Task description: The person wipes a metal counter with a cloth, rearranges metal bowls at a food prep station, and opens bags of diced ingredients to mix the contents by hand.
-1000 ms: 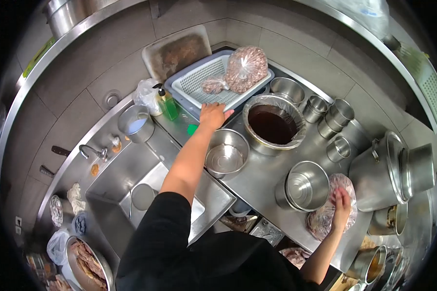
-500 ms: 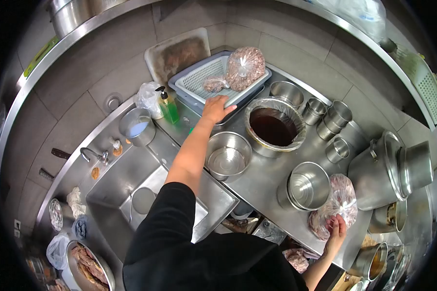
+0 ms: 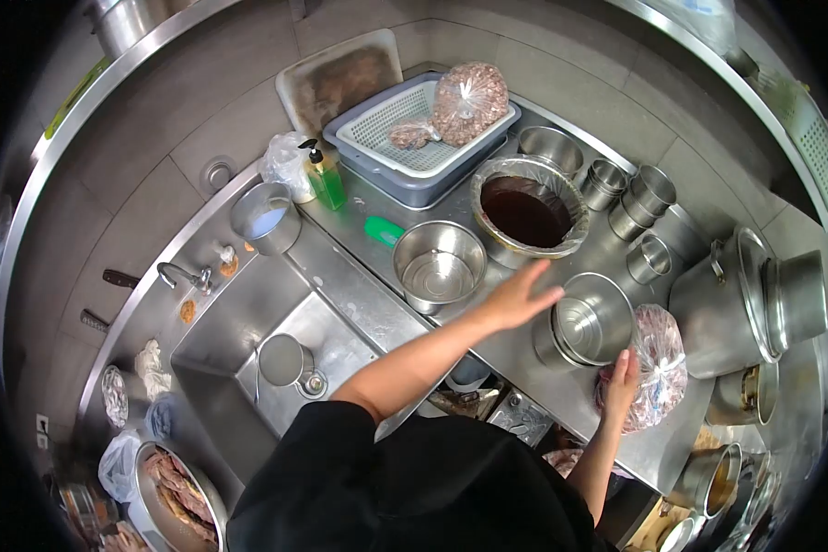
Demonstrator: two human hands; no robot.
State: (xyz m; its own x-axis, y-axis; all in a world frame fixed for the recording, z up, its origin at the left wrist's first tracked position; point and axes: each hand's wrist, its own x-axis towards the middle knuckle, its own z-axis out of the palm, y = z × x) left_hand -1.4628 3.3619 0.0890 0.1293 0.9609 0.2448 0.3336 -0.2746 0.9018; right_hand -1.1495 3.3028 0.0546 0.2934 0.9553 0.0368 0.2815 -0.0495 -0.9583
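Observation:
My left hand (image 3: 517, 299) is over the steel counter with its fingers spread and nothing in them, close to the left rim of the stacked steel pots (image 3: 594, 317). On the right, my right hand (image 3: 622, 385) is at the left side of a clear plastic bag of pinkish meat (image 3: 658, 368), fingers stretched upward beside the pots. Behind my left hand stands a lined container of dark liquid (image 3: 527, 212). An empty steel bowl (image 3: 439, 267) is to its left. A white basket (image 3: 386, 138) at the back holds a large meat bag (image 3: 469, 103) and a smaller one (image 3: 414, 135).
The sink (image 3: 221, 350) lies to the left, with a faucet (image 3: 186, 281) and a green soap bottle (image 3: 325, 179) behind. A green-handled tool (image 3: 384, 230) lies by the bowl. Right of the bag stands a large lidded pot (image 3: 719, 308). A shelf edge (image 3: 722, 101) curves overhead.
My left hand has left the basket's front edge and moved right and nearer, over beside the stacked pots. My right hand has shifted from the bag's knotted middle to its left side.

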